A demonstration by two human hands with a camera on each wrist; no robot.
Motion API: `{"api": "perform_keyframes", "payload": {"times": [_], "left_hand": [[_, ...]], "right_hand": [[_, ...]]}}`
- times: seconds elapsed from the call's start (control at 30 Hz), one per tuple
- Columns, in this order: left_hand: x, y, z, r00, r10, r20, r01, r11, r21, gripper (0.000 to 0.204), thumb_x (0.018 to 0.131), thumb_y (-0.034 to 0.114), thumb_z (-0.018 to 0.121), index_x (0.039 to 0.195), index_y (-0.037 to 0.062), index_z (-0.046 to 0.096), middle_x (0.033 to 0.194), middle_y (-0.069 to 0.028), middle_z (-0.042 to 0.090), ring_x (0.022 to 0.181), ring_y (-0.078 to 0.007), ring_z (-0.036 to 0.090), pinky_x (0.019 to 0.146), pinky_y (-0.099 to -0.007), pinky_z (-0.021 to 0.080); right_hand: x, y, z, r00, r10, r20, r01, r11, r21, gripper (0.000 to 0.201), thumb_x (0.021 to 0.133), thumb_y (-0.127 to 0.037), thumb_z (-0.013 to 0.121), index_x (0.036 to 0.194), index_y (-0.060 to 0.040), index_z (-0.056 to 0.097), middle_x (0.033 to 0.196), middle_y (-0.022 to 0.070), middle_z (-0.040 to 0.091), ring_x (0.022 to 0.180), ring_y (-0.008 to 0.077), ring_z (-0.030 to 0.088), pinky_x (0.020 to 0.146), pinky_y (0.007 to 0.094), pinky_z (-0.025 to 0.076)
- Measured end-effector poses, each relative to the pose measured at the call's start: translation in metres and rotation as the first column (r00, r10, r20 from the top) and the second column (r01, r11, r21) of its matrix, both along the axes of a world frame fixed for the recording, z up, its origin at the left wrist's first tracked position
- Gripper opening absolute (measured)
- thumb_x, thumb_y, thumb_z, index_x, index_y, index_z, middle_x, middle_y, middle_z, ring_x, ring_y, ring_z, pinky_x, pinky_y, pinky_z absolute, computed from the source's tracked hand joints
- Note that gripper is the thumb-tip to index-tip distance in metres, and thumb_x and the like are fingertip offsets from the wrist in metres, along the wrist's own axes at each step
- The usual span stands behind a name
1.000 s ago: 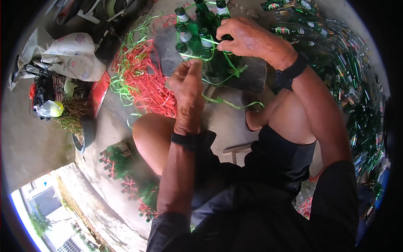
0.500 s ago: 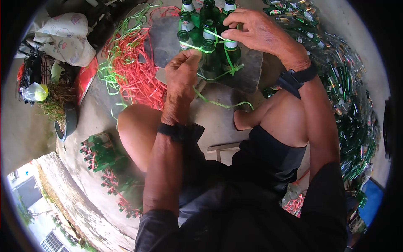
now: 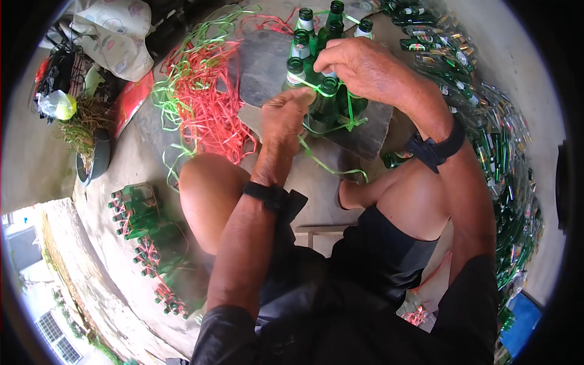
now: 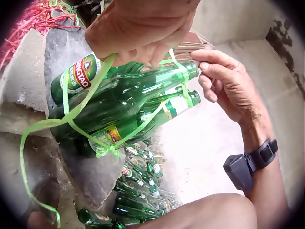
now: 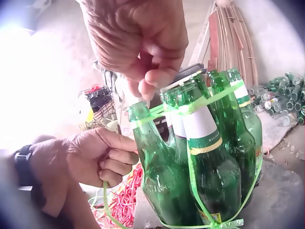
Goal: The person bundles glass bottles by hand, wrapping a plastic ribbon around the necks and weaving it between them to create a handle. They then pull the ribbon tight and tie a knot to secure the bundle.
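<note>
We judge the beer-bottle bundle (image 5: 214, 167) on the far stone slab (image 3: 261, 61) heavy, slippery and brittle, best held around the bodies (image 5: 164, 188), while the left hand (image 3: 281, 117) pinches the green strap (image 4: 97, 82) and the right hand (image 3: 378, 72) curls by the necks (image 5: 139, 113), its grip unclear.

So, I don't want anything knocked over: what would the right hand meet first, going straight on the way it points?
Most likely the green bottle nearest the left hand; the right hand looks very close to it, though depth is unclear.
</note>
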State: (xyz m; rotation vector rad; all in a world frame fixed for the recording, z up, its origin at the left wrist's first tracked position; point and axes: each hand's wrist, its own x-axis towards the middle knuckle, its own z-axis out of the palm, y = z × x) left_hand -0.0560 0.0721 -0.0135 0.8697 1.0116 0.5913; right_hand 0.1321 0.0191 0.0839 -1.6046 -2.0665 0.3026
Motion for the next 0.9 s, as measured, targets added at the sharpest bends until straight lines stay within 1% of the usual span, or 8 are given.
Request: {"api": "perform_keyframes", "payload": {"times": [0.07, 0.17, 0.2, 0.27, 0.4, 0.67, 0.8, 0.9], "left_hand": [[0.001, 0.001, -0.002, 1.0, -0.003, 0.009, 0.003, 1.0, 0.001, 0.021, 0.09, 0.018, 0.081, 0.105, 0.0036, 0.077, 0.07, 0.0106, 0.054, 0.053, -0.0009, 0.036, 0.047, -0.0225, 0.024], [0.003, 0.003, -0.007, 0.998, 0.005, 0.057, -0.009, 0.997, 0.072, 0.02, 0.088, 0.016, 0.082, 0.102, 0.0024, 0.078, 0.069, 0.0093, 0.055, 0.052, -0.0014, 0.038, 0.047, -0.0227, 0.025], [0.004, 0.003, -0.008, 0.998, 0.029, 0.053, -0.033, 0.997, 0.068, 0.019, 0.086, 0.014, 0.083, 0.098, 0.0, 0.079, 0.072, 0.005, 0.06, 0.056, -0.0047, 0.044, 0.051, -0.0245, 0.033], [0.006, 0.003, -0.008, 0.997, 0.055, 0.05, -0.058, 0.996, 0.063, 0.019, 0.085, 0.013, 0.083, 0.095, -0.0024, 0.08, 0.076, 0.0008, 0.066, 0.059, -0.008, 0.051, 0.054, -0.0263, 0.04], [0.009, 0.0, -0.008, 0.995, 0.088, -0.043, -0.084, 0.993, 0.079, 0.023, 0.084, 0.016, 0.087, 0.092, -0.0042, 0.079, 0.074, 0.0004, 0.066, 0.062, -0.008, 0.053, 0.055, -0.0276, 0.041], [0.019, -0.003, -0.007, 0.99, 0.132, -0.048, -0.13, 0.991, 0.04, 0.022, 0.086, 0.016, 0.087, 0.089, -0.0045, 0.078, 0.072, 0.0006, 0.065, 0.061, -0.0073, 0.052, 0.051, -0.0283, 0.039], [0.022, -0.006, -0.008, 0.985, 0.162, -0.061, -0.16, 0.987, 0.031, 0.026, 0.088, 0.019, 0.087, 0.085, -0.0041, 0.076, 0.07, 0.0012, 0.063, 0.06, -0.0073, 0.051, 0.051, -0.0286, 0.038], [0.023, -0.008, -0.008, 0.982, 0.181, -0.062, -0.177, 0.983, 0.054, 0.028, 0.089, 0.021, 0.087, 0.084, -0.0044, 0.076, 0.07, 0.0017, 0.062, 0.06, -0.0073, 0.049, 0.051, -0.0286, 0.038]], "right_hand": [[-0.003, 0.001, 0.0, 0.999, -0.035, 0.039, 0.041, 0.987, -0.158, 0.027, 0.088, 0.005, 0.057, 0.108, -0.0013, 0.074, 0.102, 0.0168, 0.071, 0.094, 0.0374, 0.068, 0.081, 0.0425, 0.054], [0.003, 0.007, -0.021, 0.989, 0.032, 0.144, -0.014, 0.992, -0.124, 0.029, 0.088, 0.008, 0.056, 0.109, -0.0007, 0.074, 0.095, 0.0178, 0.071, 0.081, 0.034, 0.072, 0.072, 0.0418, 0.057], [-0.003, 0.008, -0.011, 0.989, 0.036, 0.145, -0.017, 0.992, -0.126, 0.029, 0.088, 0.008, 0.056, 0.109, -0.0007, 0.074, 0.095, 0.0178, 0.071, 0.081, 0.034, 0.072, 0.072, 0.0418, 0.057], [-0.018, 0.01, 0.02, 0.992, -0.122, -0.024, 0.08, 0.774, -0.629, 0.039, 0.085, 0.013, 0.051, 0.114, 0.0002, 0.073, 0.085, 0.0179, 0.07, 0.064, 0.028, 0.072, 0.058, 0.0402, 0.057], [-0.017, 0.021, 0.021, 0.996, -0.086, -0.007, 0.058, 0.729, -0.682, 0.051, 0.08, 0.018, 0.047, 0.121, 0.0011, 0.071, 0.076, 0.0159, 0.066, 0.052, 0.0233, 0.068, 0.048, 0.0375, 0.055], [-0.009, 0.024, 0.021, 0.996, -0.089, -0.03, 0.037, 0.671, -0.741, 0.06, 0.076, 0.02, 0.045, 0.128, -0.0014, 0.066, 0.119, 0.0176, 0.063, 0.065, 0.0249, 0.072, 0.052, 0.0376, 0.057], [-0.012, 0.025, 0.025, 0.998, -0.064, 0.013, 0.052, 0.655, -0.754, 0.056, 0.079, 0.02, 0.045, 0.126, -0.0008, 0.066, 0.115, 0.0179, 0.063, 0.063, 0.0245, 0.071, 0.051, 0.0363, 0.057], [-0.014, 0.024, 0.033, 0.998, 0.014, 0.063, 0.036, 0.695, -0.718, 0.05, 0.082, 0.019, 0.045, 0.123, -0.001, 0.065, 0.101, 0.0174, 0.065, 0.061, 0.0236, 0.069, 0.049, 0.0363, 0.055]]}}
